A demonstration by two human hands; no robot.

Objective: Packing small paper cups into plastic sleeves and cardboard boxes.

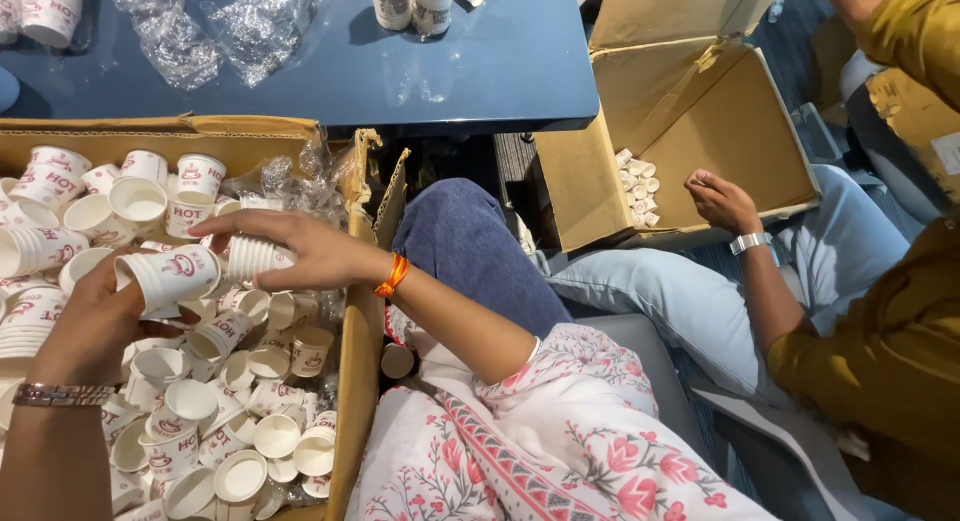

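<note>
So the left hand [90, 321] is wrapped around a short stack of paper cups [168, 278], fingers closed on it from the 9 o'clock side, and the right hand [290, 246] comes in from 3 o'clock with its fingers curled over a second little stack [252, 256], clamped on that one, thumb stretched out toward 9 o'clock. Both stacks are white, thin, slightly glossy paper with a red print, tapered like little cones with rolled rims. The left one lies nearly flat, long axis running roughly 9 to 3, open mouth pointing at 9 o'clock toward the palm and the base toward 3. The right one also lies on its side, but the fingers cover too much to tell which end is the mouth. Both are held just above a big heap of loose cups [215, 401], same kind, tumbled every which way, inside a brown corrugated cardboard box [355, 381] with a bit of crinkly clear plastic wrap [295, 181] at its 12 o'clock end. An orange thread band [393, 277] sits on the right wrist, a metal bracelet [60, 393] on the left. Off at 3 o'clock, another person's hand [722, 201] rests in a second open cardboard box [690, 111] beside a small pile of tiny white cups [638, 186]. A smooth blue table [480, 61] runs along 12 o'clock.
</note>
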